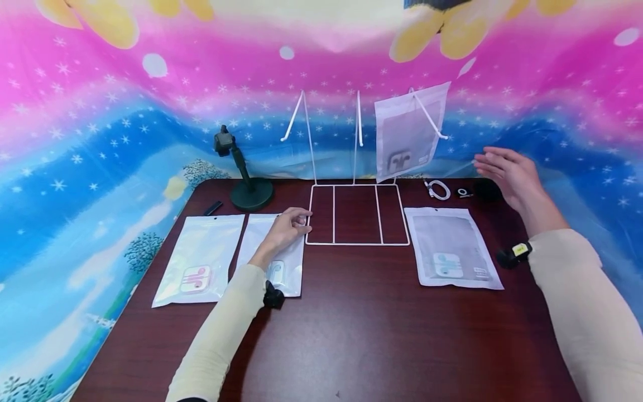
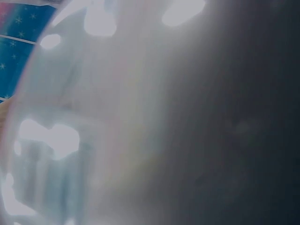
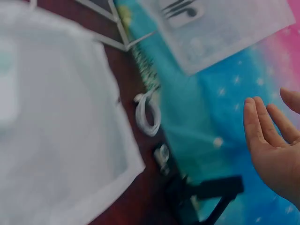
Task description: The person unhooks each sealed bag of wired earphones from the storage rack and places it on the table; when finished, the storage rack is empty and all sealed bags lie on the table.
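Observation:
My left hand (image 1: 285,229) grips the left side of a white wire display rack (image 1: 358,244) with bent fingers and thumb. Beneath that hand lies a white pouch with an earphone case (image 1: 277,272), partly covered by the wrist; its glossy surface fills the left wrist view. My right hand (image 1: 513,174) is raised beside the rack, fingers extended, holding nothing; its palm and fingers also show in the right wrist view. From the rack's right hook hangs a pouch with dark earphones (image 1: 412,134), slightly tilted. The other two hooks carry nothing.
A pouch with pink earphones (image 1: 196,262) lies at the left, another pouch (image 1: 447,240) at the right. Behind stand a dark green stand (image 1: 251,192) and a small black object (image 1: 213,208). A coiled white cable (image 1: 438,190) and a small clip-like device (image 1: 463,192) lie back right.

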Demonstrator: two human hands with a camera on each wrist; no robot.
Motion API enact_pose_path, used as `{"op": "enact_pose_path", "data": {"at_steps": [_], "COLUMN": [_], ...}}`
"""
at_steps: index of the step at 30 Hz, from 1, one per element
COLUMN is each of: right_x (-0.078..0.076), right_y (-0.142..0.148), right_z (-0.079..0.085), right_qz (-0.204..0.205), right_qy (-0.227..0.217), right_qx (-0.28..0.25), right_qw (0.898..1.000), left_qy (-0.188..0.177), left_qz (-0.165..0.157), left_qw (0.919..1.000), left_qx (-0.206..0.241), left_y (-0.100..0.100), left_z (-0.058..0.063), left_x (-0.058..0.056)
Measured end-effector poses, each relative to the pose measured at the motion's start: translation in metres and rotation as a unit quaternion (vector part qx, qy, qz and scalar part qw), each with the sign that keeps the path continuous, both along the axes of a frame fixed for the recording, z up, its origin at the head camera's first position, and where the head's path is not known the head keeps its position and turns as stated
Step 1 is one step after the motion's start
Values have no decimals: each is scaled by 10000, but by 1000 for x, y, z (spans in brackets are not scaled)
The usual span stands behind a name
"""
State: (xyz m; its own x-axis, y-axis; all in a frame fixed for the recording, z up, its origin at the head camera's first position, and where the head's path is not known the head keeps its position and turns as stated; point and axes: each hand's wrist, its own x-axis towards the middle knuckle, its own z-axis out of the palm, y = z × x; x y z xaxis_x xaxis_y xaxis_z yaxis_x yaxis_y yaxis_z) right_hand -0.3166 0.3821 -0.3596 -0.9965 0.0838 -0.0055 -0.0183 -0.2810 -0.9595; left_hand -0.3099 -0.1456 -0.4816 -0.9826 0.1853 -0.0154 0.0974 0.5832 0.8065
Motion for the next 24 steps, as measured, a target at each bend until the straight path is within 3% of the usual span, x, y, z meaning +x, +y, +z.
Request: {"op": "enact_pose_path", "data": {"at_steps": [3,13,24], "right_x": [-9,-38,-55], "right_y": [-15,-62,-86], "right_z": [14,46,70], "right_qz": [-50,-29,-163], "right_qy": [49,288,-32], "right_qx": [-18,655,910], "right_qw": [10000,9974,9957], "left_qy": [-10,16,7], "left_qz": [-6,2,40], "left_qw": [10000,10000,10000], "left_qx": [17,69,13], "left_y": [-1,0,0], "left_z": [-1,-2,-1], "left_x": [-1,-2,-1]}}
